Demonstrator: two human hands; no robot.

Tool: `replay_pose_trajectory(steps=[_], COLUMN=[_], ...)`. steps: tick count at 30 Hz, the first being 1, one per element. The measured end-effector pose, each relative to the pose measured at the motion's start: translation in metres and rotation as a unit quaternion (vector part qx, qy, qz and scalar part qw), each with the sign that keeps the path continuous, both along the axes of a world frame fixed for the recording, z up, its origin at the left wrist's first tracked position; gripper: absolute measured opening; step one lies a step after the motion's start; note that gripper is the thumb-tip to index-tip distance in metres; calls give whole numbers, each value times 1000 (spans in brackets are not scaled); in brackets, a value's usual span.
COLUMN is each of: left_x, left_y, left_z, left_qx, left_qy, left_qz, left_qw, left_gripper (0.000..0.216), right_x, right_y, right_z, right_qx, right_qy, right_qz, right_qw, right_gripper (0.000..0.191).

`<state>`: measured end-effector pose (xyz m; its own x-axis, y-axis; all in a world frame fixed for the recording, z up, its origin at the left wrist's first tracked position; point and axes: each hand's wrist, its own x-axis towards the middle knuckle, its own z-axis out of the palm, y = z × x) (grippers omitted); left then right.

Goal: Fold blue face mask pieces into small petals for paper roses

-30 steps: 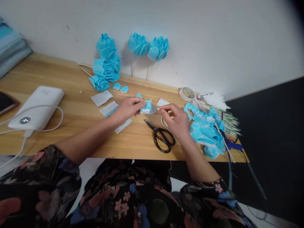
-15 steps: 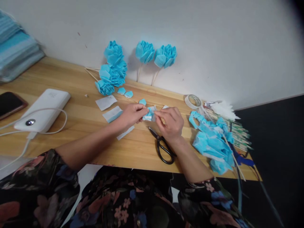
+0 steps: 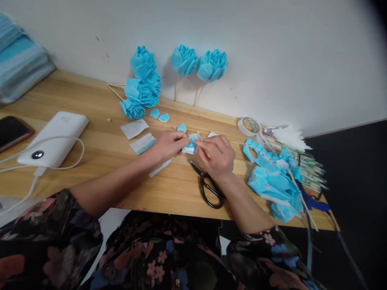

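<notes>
Between my hands is a small folded blue petal (image 3: 189, 150) with a whitish strip across its lower edge. My left hand (image 3: 171, 145) pinches its left side, thumb and forefinger closed. The fingers of my right hand (image 3: 218, 158) are closed in a pinch at its right edge; the fingertips partly cover it. Just behind lies another folded blue petal (image 3: 182, 127). Black-handled scissors (image 3: 208, 189) rest on the table under my right wrist. Left of my left hand are a pale cut piece (image 3: 134, 129) and a blue-and-white cut piece (image 3: 143, 143).
Blue flowers on sticks (image 3: 142, 88) lie at the back, and two more flowers (image 3: 199, 64) lean on the wall. Tape (image 3: 249, 127), crumpled blue material (image 3: 273, 181) and green-and-white packets (image 3: 313, 173) crowd the right. A power bank (image 3: 65, 129), phone (image 3: 13, 133) and stacked blue sheets (image 3: 26, 66) stand left.
The view has shifted slightly, so the items at the right sit a little farther right. Both hands keep almost the same pinch on the folded petal.
</notes>
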<state>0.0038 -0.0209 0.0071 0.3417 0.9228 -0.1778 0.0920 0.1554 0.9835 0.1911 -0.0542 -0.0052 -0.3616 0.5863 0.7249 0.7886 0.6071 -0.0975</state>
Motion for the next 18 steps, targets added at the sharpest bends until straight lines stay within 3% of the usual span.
replay_pose_trajectory(steps=[6, 12, 18], left_x=[1, -1, -2], left_y=[0, 0, -1], left_z=[2, 1, 1], left_qx=[2, 21, 26], left_qy=[-6, -14, -17], left_qz=[-2, -2, -3], left_qw=[1000, 1000, 1000], left_gripper=[25, 23, 27], right_x=[-1, 0, -2], right_y=[0, 0, 0], right_z=[0, -2, 0], right_qx=[31, -18, -5], right_qy=[-7, 10, -5], right_qz=[15, 28, 22], right_qw=[999, 999, 1000], right_gripper=[14, 17, 16])
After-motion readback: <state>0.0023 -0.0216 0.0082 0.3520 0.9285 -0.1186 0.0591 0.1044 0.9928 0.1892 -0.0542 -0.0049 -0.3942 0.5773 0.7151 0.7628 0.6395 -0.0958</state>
